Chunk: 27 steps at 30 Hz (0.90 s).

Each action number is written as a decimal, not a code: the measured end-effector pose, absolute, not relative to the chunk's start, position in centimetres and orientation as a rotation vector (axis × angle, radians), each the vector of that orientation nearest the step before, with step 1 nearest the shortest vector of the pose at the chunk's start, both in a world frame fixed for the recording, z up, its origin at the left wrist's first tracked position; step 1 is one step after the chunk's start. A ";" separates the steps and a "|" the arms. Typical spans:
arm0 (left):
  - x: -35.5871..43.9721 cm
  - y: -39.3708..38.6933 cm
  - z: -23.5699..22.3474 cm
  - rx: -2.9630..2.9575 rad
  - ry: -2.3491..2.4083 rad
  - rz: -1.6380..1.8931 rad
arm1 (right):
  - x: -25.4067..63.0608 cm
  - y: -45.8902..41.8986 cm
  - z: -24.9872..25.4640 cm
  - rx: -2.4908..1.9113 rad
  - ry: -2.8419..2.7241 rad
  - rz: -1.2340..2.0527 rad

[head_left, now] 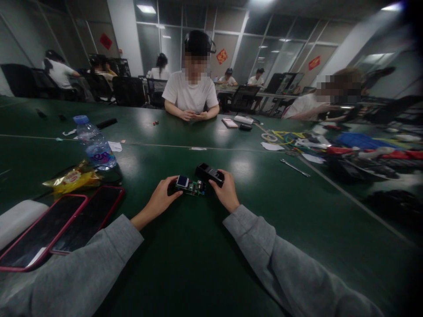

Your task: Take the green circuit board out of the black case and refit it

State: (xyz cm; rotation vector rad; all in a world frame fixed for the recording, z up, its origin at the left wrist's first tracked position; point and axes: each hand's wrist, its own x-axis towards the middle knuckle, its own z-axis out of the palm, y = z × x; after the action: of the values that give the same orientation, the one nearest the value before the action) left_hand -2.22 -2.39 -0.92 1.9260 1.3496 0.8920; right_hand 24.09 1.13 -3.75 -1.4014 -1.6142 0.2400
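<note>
Between the thumb and fingers of my left hand (162, 195) is a small green circuit board (194, 188) with a little screen at its left end. My right hand (226, 189) is closed on a black plastic case (209, 173), which looks hollow with cut-outs in its face. Board and case are held close together over the green table, the case slightly farther away and to the right. My right fingertips partly cover the case's right end. Whether either part rests on the tabletop is hard to tell.
To the left lie two red-edged phones (42, 229), a yellow wrapper (73, 178) and a plastic bottle (95, 145). A wrench (295, 167) and tangled cables (287, 137) are at the right. Across the green table (185, 273) sits a person (191, 92) in a white shirt.
</note>
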 end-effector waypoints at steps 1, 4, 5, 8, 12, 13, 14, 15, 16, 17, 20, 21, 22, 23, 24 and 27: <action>-2.2 -2.4 -1.0 1.927 1.349 0.888 | 24.0 1.0 -3.4 -1.374 -1.595 0.251; -2.2 -2.3 -1.1 1.944 1.349 0.913 | 23.2 0.0 -2.2 -1.249 -1.574 0.311; -2.2 -2.3 -1.2 1.951 1.346 0.925 | 22.9 -0.4 -1.8 -1.204 -1.596 0.339; -2.1 -2.1 -1.5 1.974 1.332 0.950 | 22.0 -1.6 -0.9 -1.110 -1.672 0.393; -2.2 -2.0 -1.8 1.982 1.325 0.955 | 21.4 -2.4 -0.4 -1.081 -1.764 0.413; -2.2 -2.0 -1.9 1.977 1.326 0.953 | 21.3 -2.4 -0.4 -1.073 -1.787 0.423; -2.2 -2.0 -1.8 1.972 1.330 0.947 | 21.3 -2.4 -0.4 -1.065 -1.809 0.435; -2.2 -2.1 -1.8 1.967 1.338 0.943 | 21.3 -2.4 -0.4 -1.057 -1.832 0.448; -2.2 -2.1 -1.8 1.960 1.349 0.941 | 21.3 -2.3 -0.3 -1.051 -1.857 0.460; -2.2 -2.1 -1.7 1.954 1.358 0.941 | 21.3 -2.3 -0.3 -1.044 -1.881 0.468; -2.2 -1.9 -1.8 1.942 1.359 0.962 | 21.3 -2.2 -0.4 -1.034 -1.937 0.471; -2.1 -1.9 -2.0 1.938 1.355 0.975 | 21.3 -2.2 -0.4 -1.032 -1.952 0.472; -2.2 -1.8 -2.1 1.937 1.351 0.983 | 21.4 -2.1 -0.5 -1.031 -1.965 0.477; -2.2 -1.7 -2.2 1.935 1.352 0.992 | 21.4 -2.0 -0.6 -1.033 -1.979 0.489; -2.2 -1.7 -2.4 1.933 1.355 0.999 | 21.5 -2.0 -0.8 -1.036 -1.996 0.511; -2.2 -1.6 -2.6 1.932 1.360 0.998 | 21.6 -1.6 -1.2 -1.043 -2.048 0.597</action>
State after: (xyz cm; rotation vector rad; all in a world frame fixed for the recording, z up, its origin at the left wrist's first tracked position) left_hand -2.22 -1.61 -2.64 1.9318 1.3600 0.9982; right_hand 21.64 -1.63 -1.21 -1.0427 -2.0483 0.5971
